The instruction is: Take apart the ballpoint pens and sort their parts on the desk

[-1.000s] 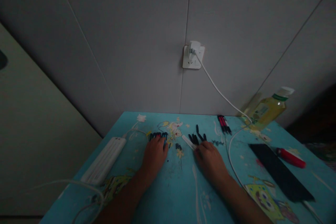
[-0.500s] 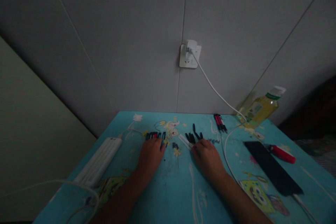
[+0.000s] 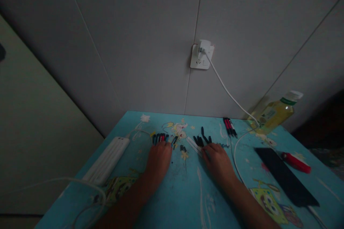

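My left hand [image 3: 159, 157] rests on the near ends of a row of pens [image 3: 160, 138] with black, red and blue tops, its fingers curled down over them. One blue-and-black pen [image 3: 174, 141] lies slanted just right of that row. My right hand [image 3: 218, 157] has its fingers bent and drawn together at the near end of white pen tubes [image 3: 192, 145]; the back of the hand hides what is under the fingertips. Beyond it lie several black pen caps [image 3: 199, 141]. Small dark pen parts [image 3: 183, 148] sit between my hands.
A white power strip [image 3: 109, 161] lies left. Pens with red grips [image 3: 229, 127] lie at the back right, near a bottle of yellow liquid [image 3: 276, 114]. A black phone [image 3: 286, 175] and a red object [image 3: 296, 162] lie right. A white cable [image 3: 228, 93] runs from the wall socket [image 3: 201, 57].
The view has shifted slightly. The blue-and-black pen beside my left hand has tipped to the right, apart from the row. My right hand stays by the white tubes.
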A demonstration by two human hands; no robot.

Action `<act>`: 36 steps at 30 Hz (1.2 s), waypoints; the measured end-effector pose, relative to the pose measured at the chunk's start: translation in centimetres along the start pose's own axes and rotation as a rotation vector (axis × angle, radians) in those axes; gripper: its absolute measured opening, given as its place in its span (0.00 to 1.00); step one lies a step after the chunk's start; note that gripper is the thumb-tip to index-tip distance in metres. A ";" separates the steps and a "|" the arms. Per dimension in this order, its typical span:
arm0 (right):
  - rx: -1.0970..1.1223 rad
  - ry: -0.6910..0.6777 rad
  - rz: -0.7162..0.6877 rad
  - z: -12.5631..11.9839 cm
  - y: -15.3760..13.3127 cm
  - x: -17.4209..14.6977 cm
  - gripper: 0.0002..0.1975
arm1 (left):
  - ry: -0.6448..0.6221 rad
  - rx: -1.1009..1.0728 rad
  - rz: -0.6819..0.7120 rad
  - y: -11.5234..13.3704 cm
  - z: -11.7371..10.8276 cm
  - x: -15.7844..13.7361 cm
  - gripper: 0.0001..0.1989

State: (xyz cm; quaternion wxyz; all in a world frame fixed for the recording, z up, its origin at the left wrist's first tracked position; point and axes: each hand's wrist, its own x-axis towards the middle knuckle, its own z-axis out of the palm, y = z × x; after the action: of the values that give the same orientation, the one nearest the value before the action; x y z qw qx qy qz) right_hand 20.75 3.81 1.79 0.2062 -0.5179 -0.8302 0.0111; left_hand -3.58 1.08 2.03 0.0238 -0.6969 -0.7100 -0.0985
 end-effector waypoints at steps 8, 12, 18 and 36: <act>0.146 0.030 0.016 0.6 -0.9 1.6 0.12 | 0.071 -0.008 0.009 -0.1 -0.2 0.1 0.11; 0.031 -0.028 -0.008 1.2 -2.3 6.1 0.13 | 0.189 -0.133 0.029 -0.4 -0.1 0.5 0.10; -0.058 -0.107 -0.096 2.4 -4.3 14.0 0.14 | 0.334 -0.691 0.017 -0.7 0.7 1.2 0.07; 0.091 -0.146 -0.129 2.9 -6.6 13.9 0.11 | 0.330 -1.625 -0.325 -1.0 1.7 2.3 0.17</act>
State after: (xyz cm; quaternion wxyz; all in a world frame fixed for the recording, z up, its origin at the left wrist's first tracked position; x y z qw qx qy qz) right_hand 8.79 13.32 5.31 0.1685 -0.4512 -0.8733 0.0730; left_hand -4.46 3.67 0.63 -0.3959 -0.3632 -0.4970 -0.6815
